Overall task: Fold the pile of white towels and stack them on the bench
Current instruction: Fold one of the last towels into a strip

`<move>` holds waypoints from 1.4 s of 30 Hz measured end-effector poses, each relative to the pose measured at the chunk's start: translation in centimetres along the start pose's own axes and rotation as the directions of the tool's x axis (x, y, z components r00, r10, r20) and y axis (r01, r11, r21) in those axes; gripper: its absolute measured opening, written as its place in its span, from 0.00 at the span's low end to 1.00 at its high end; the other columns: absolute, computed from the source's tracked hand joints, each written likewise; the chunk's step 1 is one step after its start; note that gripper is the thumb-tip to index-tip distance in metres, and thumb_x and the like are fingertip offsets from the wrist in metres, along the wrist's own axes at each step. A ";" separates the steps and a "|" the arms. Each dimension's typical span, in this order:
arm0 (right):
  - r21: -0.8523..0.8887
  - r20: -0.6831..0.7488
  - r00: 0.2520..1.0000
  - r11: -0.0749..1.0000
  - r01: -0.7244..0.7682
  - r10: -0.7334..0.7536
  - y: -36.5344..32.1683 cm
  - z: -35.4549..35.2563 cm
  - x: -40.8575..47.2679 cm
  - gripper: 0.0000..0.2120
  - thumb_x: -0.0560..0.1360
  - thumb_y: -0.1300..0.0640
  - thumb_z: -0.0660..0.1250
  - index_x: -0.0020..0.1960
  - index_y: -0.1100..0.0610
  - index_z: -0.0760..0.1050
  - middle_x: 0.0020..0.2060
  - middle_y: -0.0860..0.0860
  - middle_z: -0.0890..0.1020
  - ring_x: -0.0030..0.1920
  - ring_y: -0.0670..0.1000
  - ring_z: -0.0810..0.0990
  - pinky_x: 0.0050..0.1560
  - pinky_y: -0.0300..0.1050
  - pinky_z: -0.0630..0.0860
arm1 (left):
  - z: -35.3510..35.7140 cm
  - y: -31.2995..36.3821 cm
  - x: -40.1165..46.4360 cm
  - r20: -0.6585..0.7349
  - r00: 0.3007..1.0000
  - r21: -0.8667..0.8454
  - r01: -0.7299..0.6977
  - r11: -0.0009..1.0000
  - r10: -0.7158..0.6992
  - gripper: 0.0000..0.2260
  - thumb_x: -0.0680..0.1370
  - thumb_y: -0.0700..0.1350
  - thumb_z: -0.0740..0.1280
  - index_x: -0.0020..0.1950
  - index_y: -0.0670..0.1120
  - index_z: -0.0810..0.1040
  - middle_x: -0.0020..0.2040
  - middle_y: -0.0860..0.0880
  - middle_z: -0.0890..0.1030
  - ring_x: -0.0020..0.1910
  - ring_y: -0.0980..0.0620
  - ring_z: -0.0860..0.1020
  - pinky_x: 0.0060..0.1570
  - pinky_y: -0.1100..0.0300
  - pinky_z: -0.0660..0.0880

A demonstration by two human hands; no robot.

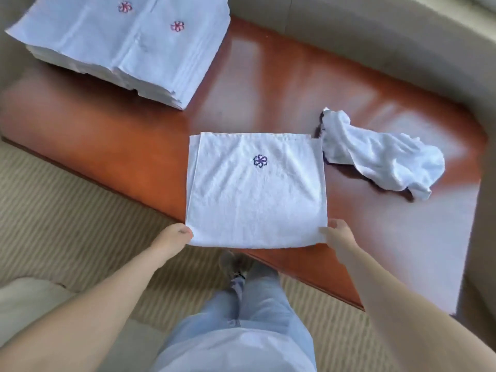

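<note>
We hold the half-folded towel by its two near corners: our left hand pinches the near left corner and our right hand pinches the near right corner, fingers closed on the cloth as far as we can see. The towel lies flat on the bench and spreads away from both hands, its near edge hanging a little over the bench edge. It looks almost square, so its long axis is hard to name; the small flower mark sits in the far half, straight ahead between the hands. We judge the next fold will carry the near edge forward to the far edge, so both hands must travel the same way, away from us.

Beyond the right hand and to its right lies one crumpled towel, touching or almost touching the far right corner of the flat one. The right hand is nearer to it. Far ahead of the left hand stands the stack of folded towels, well apart from the towel we hold. We see no container here.
</note>
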State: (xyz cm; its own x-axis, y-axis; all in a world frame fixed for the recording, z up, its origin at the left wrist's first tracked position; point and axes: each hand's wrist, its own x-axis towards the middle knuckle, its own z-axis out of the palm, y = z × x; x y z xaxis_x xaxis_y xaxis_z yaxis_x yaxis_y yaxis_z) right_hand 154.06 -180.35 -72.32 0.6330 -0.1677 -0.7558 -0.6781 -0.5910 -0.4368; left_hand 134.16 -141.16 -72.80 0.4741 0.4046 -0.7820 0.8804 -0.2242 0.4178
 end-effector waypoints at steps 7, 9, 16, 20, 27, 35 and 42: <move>-0.056 0.025 0.999 0.998 -0.018 0.020 -3.2 -0.2 2.8 0.24 0.77 0.55 0.71 0.70 0.58 0.70 0.58 0.56 0.80 0.53 0.58 0.81 0.48 0.51 0.78 | -0.9 3.6 2.3 -0.113 0.993 -0.011 0.023 1.000 -0.024 0.05 0.80 0.49 0.67 0.53 0.51 0.74 0.50 0.51 0.78 0.47 0.50 0.78 0.45 0.53 0.74; -0.048 0.042 0.999 0.999 0.004 -0.002 -5.0 -0.2 3.9 0.23 0.76 0.55 0.71 0.69 0.58 0.71 0.56 0.56 0.82 0.52 0.58 0.83 0.50 0.52 0.81 | -1.6 5.7 3.6 -0.134 0.990 -0.024 0.035 0.999 -0.037 0.09 0.80 0.49 0.67 0.57 0.51 0.72 0.51 0.51 0.77 0.46 0.52 0.76 0.49 0.52 0.75; 0.013 0.070 0.997 1.000 0.007 -0.008 -11.3 0.0 8.8 0.20 0.78 0.54 0.70 0.67 0.60 0.75 0.58 0.59 0.82 0.48 0.56 0.81 0.47 0.48 0.76 | -3.8 14.2 9.1 -0.133 0.991 -0.109 0.021 0.994 -0.035 0.23 0.79 0.49 0.69 0.73 0.50 0.68 0.60 0.52 0.74 0.55 0.50 0.76 0.55 0.51 0.77; 0.034 0.022 0.999 0.999 0.035 -0.036 -14.0 -0.1 10.7 0.13 0.78 0.53 0.68 0.60 0.58 0.78 0.47 0.52 0.82 0.40 0.50 0.77 0.37 0.44 0.72 | -4.6 18.2 12.4 -0.115 0.993 -0.110 -0.021 0.994 0.008 0.11 0.79 0.48 0.67 0.59 0.45 0.79 0.54 0.51 0.83 0.48 0.51 0.81 0.46 0.54 0.75; 0.042 -0.028 0.981 0.980 0.195 -0.194 -17.9 1.2 12.3 0.13 0.77 0.48 0.65 0.40 0.54 0.67 0.31 0.47 0.68 0.32 0.48 0.67 0.33 0.44 0.63 | -4.7 21.4 15.7 -0.240 0.968 -0.147 -0.109 0.983 0.071 0.10 0.82 0.49 0.63 0.53 0.45 0.81 0.42 0.51 0.76 0.42 0.50 0.74 0.41 0.56 0.69; 0.157 0.000 0.948 0.936 0.314 -0.318 -20.7 2.8 12.4 0.14 0.74 0.53 0.65 0.35 0.58 0.65 0.29 0.44 0.65 0.30 0.45 0.63 0.29 0.41 0.60 | -7.0 17.9 14.9 -0.425 0.903 -0.382 -0.121 0.916 -0.058 0.16 0.78 0.47 0.63 0.31 0.52 0.64 0.30 0.56 0.63 0.30 0.56 0.60 0.32 0.57 0.58; -0.056 -0.004 0.920 0.919 0.390 -0.391 -22.6 4.5 13.3 0.13 0.76 0.52 0.60 0.32 0.45 0.67 0.25 0.39 0.68 0.27 0.42 0.64 0.33 0.43 0.62 | -8.1 17.9 16.8 -0.485 0.875 -0.183 -0.122 0.976 0.019 0.07 0.80 0.45 0.61 0.44 0.46 0.74 0.36 0.53 0.70 0.32 0.55 0.66 0.32 0.59 0.63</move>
State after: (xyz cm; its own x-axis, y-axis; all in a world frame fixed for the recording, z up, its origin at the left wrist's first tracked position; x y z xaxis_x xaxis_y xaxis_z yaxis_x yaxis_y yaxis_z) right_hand 176.19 -165.69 -74.67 0.8491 0.0739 -0.5231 -0.3556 -0.6524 -0.6693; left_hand 157.95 -131.18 -74.65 0.4342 0.7792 -0.4519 0.8022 -0.1062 0.5876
